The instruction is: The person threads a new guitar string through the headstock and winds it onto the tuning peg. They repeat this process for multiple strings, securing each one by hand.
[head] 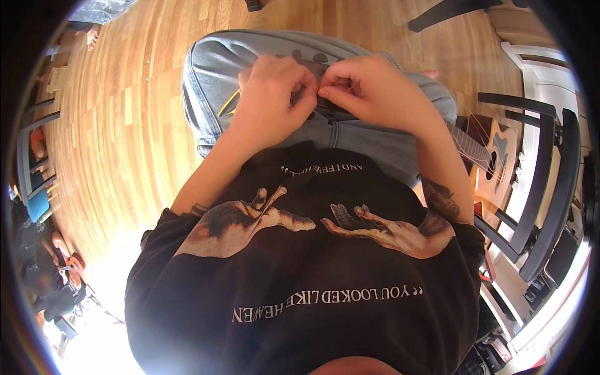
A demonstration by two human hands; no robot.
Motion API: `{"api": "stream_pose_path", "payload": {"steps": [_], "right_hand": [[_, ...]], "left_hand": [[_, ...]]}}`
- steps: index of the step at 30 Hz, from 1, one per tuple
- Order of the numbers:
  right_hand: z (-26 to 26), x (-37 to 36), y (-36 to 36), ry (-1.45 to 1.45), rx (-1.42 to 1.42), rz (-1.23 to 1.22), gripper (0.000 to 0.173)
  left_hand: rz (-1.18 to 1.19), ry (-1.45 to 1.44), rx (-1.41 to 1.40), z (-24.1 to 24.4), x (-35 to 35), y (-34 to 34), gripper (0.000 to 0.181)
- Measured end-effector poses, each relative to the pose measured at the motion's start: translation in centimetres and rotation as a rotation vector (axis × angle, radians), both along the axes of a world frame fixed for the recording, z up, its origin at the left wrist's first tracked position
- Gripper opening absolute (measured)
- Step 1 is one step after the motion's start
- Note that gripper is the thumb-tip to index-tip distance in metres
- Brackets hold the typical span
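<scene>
The dark headstock of an acoustic guitar lies across my lap, its tuning pegs showing beyond my hands. Over it, my left hand curls with thumb and forefinger together; something dark shows inside the curl, too covered to identify. Close beside it, my right hand pinches a thin strand, seemingly a guitar string. The fretted neck emerges from under my right forearm and runs to the guitar body on the right, where thin strings arc loosely. A yellow-edged item is partly covered by my left hand.
Wooden flooring surrounds my crossed legs in jeans. Dark chair frames stand right, close to the guitar body. Another chair and a blurred person are at left. Someone's foot shows upper left.
</scene>
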State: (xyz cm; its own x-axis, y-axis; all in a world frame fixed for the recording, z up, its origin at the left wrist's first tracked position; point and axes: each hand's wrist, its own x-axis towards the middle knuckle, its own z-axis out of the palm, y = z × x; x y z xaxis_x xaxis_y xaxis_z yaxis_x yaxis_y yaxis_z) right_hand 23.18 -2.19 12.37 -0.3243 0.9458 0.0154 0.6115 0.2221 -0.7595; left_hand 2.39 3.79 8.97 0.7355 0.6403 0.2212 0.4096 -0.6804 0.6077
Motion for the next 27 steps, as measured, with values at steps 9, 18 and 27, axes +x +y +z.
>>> {"api": "stream_pose_path", "payload": {"steps": [9,18,27], "right_hand": [[1.1,-0.5,1.3,0.021,-0.011,-0.204,0.020],[1.0,2.8,1.7,-0.153,0.251,-0.192,0.019],[-3.4,10.6,3.3,-0.430,-0.120,-0.229,0.024]], "left_hand": [[0.060,-0.205,-0.124,0.1,0.1,0.6,0.007],[0.049,-0.327,-0.013,0.9,0.1,1.4,0.009],[-0.073,-0.441,-1.134,1.5,-2.3,-4.9,0.010]]}}
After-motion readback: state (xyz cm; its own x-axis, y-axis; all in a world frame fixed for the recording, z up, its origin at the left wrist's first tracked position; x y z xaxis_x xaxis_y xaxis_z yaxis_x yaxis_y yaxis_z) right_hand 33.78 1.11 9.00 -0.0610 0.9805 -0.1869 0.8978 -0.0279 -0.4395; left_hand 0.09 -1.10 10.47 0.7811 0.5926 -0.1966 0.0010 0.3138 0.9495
